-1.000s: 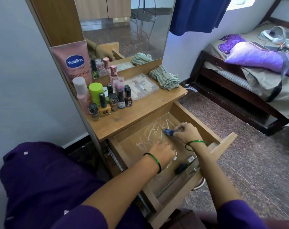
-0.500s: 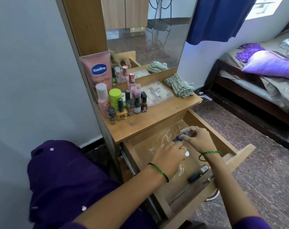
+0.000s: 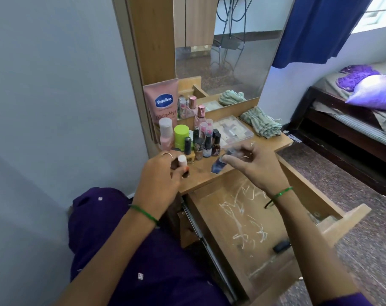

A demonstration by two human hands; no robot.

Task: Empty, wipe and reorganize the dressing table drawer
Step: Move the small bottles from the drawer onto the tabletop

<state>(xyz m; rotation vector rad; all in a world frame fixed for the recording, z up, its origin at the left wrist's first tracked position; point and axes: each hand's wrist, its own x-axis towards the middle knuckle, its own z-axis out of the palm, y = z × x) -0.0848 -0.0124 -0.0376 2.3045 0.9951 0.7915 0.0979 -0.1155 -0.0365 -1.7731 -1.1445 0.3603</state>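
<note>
The wooden drawer (image 3: 351, 219) of the dressing table stands pulled open, its floor streaked with white marks. A small black item (image 3: 281, 246) lies near the drawer's front. My left hand (image 3: 159, 175) is above the tabletop's front left and grips a small bottle with a white cap (image 3: 182, 161). My right hand (image 3: 257, 165) hovers over the tabletop edge and pinches a small blue bottle (image 3: 218, 165) with a clear cap. Both hands are above the tabletop (image 3: 273, 143), clear of the drawer.
Nail polish bottles (image 3: 206, 145), a green-capped jar (image 3: 181, 134), a pink Vaseline tube (image 3: 163, 107) and a clear plastic case (image 3: 231, 130) crowd the tabletop. A striped cloth (image 3: 261, 124) lies at its right. A mirror (image 3: 227, 47) stands behind; a bed (image 3: 353, 120) is to the right.
Both hands rose out of the drawer to the tabletop, the right carrying the blue bottle and the left now holding a white-capped bottle. The camera tilted up.
</note>
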